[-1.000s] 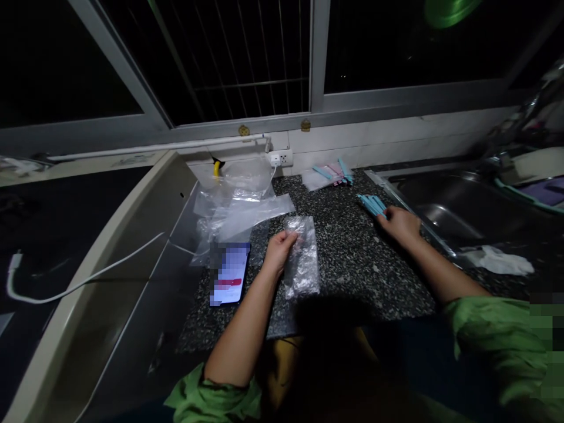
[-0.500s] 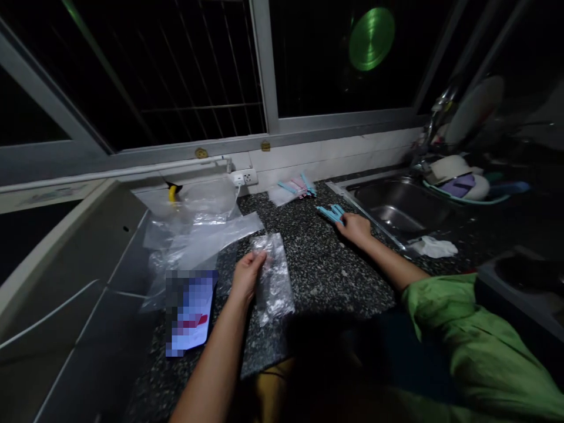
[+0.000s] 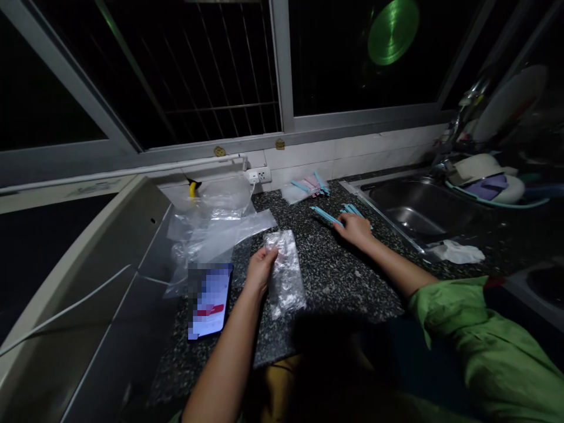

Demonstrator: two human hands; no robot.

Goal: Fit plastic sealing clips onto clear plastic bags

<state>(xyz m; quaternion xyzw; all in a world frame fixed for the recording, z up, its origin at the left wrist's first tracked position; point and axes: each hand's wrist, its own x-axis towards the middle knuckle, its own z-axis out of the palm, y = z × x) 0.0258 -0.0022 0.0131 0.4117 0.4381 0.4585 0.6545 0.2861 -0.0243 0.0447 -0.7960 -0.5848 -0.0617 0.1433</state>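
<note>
My left hand pinches the upper left edge of a clear, crinkled plastic bag lying over the counter. My right hand is closed at the end of a slim light-blue bag sealing clip, which points away to the left. More light-blue clips lie just behind and partly under the same hand; its fingers hide how many it touches. Beyond, against the wall, a clear packet contains blue and pink clips.
A speckled dark counter runs under everything. Left are loose plastic bags, a phone with a blurred screen and a white cable. To the right are a metal sink, a white cloth and stacked dishes.
The view has swung left, so things sit further right. The clip at my right fingers now stands apart from the other clips. My left hand still grips the bag.
</note>
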